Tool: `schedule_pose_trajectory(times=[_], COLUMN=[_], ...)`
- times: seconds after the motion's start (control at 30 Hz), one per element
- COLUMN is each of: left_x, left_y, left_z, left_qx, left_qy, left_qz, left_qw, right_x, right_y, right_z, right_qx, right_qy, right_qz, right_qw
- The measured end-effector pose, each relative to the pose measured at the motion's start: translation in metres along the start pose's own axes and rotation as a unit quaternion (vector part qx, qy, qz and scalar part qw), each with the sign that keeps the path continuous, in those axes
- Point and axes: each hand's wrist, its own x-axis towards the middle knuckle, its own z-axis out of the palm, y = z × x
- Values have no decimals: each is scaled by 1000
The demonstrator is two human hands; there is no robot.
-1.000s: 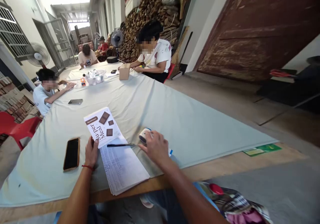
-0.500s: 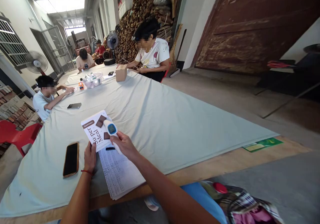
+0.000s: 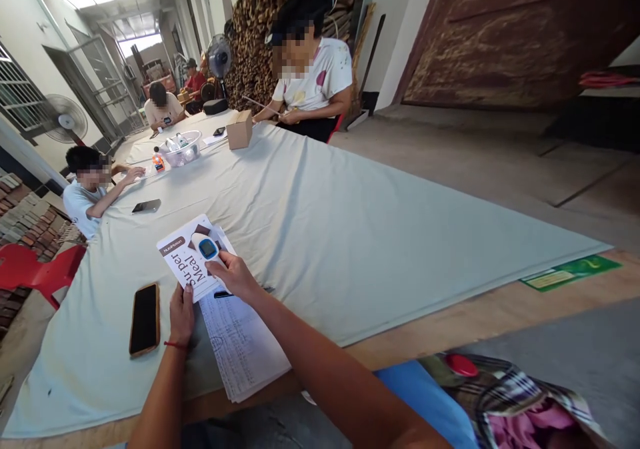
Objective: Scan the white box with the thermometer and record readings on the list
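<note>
So the right hand (image 3: 231,275) had its fingers wrapped round a white gadget (image 3: 207,246) with a blue-ringed screen, held right over the printed card (image 3: 175,254); couldn't tell if they touched. The left hand (image 3: 181,312) had the card's lower edge pinched, thumb on the front. Just below the right hand was a dark pen (image 3: 223,294), on some handwritten sheets (image 3: 240,349) lying between the two forearms. Left of the left hand, a black-screened phone (image 3: 145,320) lay on the cloth-covered bench (image 3: 430,339). Way beyond both hands sat a cardboard box (image 3: 239,130).
</note>
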Motion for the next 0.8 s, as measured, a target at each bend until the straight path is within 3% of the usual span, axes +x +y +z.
schedule_pose_trajectory(times=[0.3,0.53,0.63,0.8], left_x=[0,0,1,4], left_y=[0,1,1,-5], left_z=[-1,-1,-2,-2], left_qx=[-14,3,14,28], left_qy=[-4,-6,-1,6], left_qz=[-16,-10,-4,-7], left_qw=[1000,1000,1000,1000], right_x=[-3,-7,-20,-64], right_y=[-1,-13,-21,-12], right_z=[-1,7,-5,-49], right_qx=[-26,63,42,-20], right_qy=[22,6,32,95], right_qz=[-11,9,-5,-10], right_qw=[999,998,999,995])
